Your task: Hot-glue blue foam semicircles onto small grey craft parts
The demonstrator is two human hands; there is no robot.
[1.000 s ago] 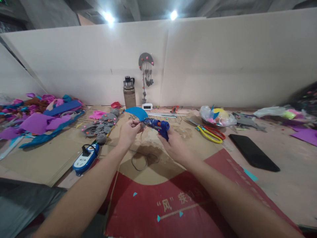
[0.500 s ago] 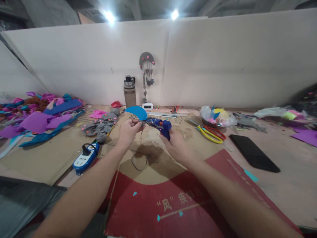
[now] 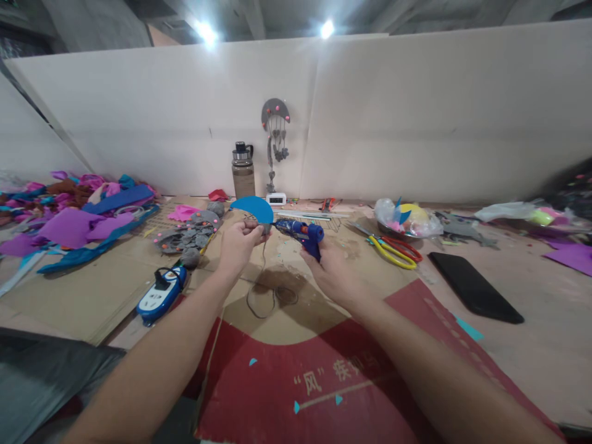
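Between the pinched fingers of my left hand (image 3: pixel 241 243) is a blue felt crescent (image 3: pixel 253 208), with a small grey piece (image 3: pixel 265 228) at its lower right tip. A thin grey cord (image 3: pixel 252 299) hangs from there and loops on the cardboard. My right hand (image 3: pixel 330 265) is closed around the handle of a blue glue gun (image 3: pixel 303 232). The gun's nozzle points left and lies close to the crescent's tip; whether they touch I cannot tell. Grey felt pieces with pink dots (image 3: pixel 187 233) lie left of my left hand.
Red cardboard (image 3: pixel 277 382) with small blue scraps covers the front. A power strip (image 3: pixel 161 296) sits left; scissors with yellow handles (image 3: pixel 393 251) and a black phone (image 3: pixel 474 287) lie right. A bottle (image 3: pixel 243 172) stands behind, near a hanging grey moon ornament (image 3: pixel 275 114).
The glue gun has shifted slightly right, its nozzle drawing back from the crescent's tip. The crescent has turned a little, showing more of its face.
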